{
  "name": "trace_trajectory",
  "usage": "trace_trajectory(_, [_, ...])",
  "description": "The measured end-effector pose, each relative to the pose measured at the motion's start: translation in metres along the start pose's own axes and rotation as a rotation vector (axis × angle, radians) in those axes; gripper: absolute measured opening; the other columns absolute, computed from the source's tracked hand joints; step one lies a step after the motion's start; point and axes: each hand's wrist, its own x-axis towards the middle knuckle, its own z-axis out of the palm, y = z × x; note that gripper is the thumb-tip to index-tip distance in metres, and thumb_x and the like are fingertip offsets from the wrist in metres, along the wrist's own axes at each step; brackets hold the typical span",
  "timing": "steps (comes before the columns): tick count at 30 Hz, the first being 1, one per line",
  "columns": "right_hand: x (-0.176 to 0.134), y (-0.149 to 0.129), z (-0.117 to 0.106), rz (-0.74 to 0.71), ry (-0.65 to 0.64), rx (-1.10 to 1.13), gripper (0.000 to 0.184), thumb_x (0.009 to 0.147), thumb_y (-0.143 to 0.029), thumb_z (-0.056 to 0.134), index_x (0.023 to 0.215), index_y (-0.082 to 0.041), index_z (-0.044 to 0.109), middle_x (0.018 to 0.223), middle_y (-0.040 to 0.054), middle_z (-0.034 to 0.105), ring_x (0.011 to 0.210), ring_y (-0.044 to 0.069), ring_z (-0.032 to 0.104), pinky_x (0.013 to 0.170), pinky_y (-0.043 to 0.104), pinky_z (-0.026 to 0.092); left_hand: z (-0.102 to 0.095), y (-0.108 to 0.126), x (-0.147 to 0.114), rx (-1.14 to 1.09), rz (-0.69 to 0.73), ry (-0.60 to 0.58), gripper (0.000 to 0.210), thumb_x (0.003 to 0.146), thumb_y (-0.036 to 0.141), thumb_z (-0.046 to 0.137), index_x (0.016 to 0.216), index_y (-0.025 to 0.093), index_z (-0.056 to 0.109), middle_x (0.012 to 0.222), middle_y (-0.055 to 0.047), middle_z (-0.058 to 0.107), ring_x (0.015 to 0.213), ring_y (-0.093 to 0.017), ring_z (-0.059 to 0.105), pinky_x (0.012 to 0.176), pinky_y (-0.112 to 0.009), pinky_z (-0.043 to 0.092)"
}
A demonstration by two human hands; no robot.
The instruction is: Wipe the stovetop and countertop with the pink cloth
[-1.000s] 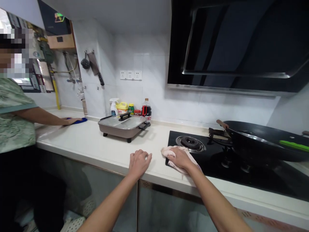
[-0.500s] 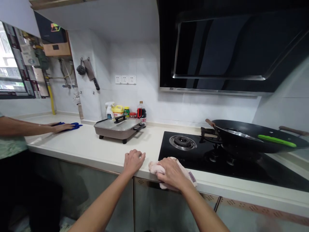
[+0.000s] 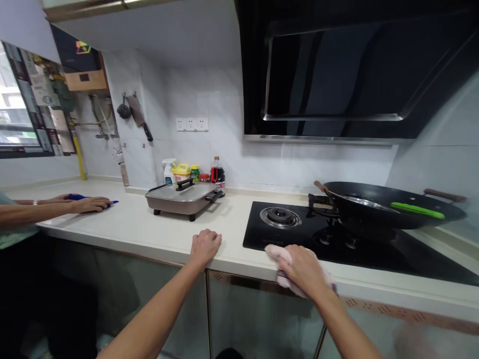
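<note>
My right hand [image 3: 305, 269] presses a pale pink cloth [image 3: 279, 253] against the front edge of the counter, just before the black gas hob [image 3: 262, 238]. The fingers are closed on the cloth, and part of it hangs over the edge. To the left, my left hand [image 3: 205, 248] rests on the white countertop [image 3: 149, 234] near its front edge, holding nothing, its fingers loosely bent. A lidded electric pan [image 3: 179, 199] stands behind it on short black feet.
A large wok [image 3: 374, 214] with a green-handled utensil [image 3: 417, 210] sits on the right burner. A black range hood [image 3: 333, 75] overhangs the hob. Bottles [image 3: 217, 175] line the wall. At far left, another person's hands [image 3: 88, 204] press a blue cloth [image 3: 77, 196] on the counter.
My right hand has slid the pink cloth to the right along the counter's front edge. My left hand has stayed about where it was. The other person's hands and blue cloth moved left.
</note>
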Motion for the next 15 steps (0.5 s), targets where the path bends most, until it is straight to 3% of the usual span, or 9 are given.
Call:
trace_trajectory(8, [-0.085,0.132,-0.058,0.501,-0.083,0.169,0.057,0.096,-0.072,0.035,0.091,-0.027,0.068,0.092,0.0059,0.073,0.085,0.027,0.066,0.078,0.036,0.045,0.006,-0.001,0.001,-0.029,0.018,0.026,0.038,0.099,0.040,0.046,0.095,0.019,0.078,0.114,-0.011,0.074,0.116,-0.029,0.060,0.098,-0.043,0.037])
trace_trajectory(12, [-0.092,0.180,-0.081,0.604,0.084,0.367,0.058,0.087,-0.075,0.046,0.097,-0.025,0.073,0.103,0.0066,0.076,0.101,0.030,0.068,0.088,0.037,0.050,0.007,0.000,0.002,-0.016,0.012,0.032,0.037,0.098,0.040,0.047,0.097,0.020,0.077,0.116,-0.011,0.074,0.118,-0.029,0.060,0.099,-0.043,0.036])
trace_trajectory(15, [-0.077,0.213,-0.091,0.818,0.155,0.545,0.062,0.084,-0.073,0.052,0.108,-0.021,0.075,0.107,0.0115,0.077,0.099,0.031,0.071,0.086,0.039,0.055,0.008,-0.002,0.003,-0.012,0.021,0.031,0.037,0.098,0.041,0.047,0.097,0.020,0.077,0.116,-0.011,0.074,0.117,-0.028,0.061,0.099,-0.043,0.037])
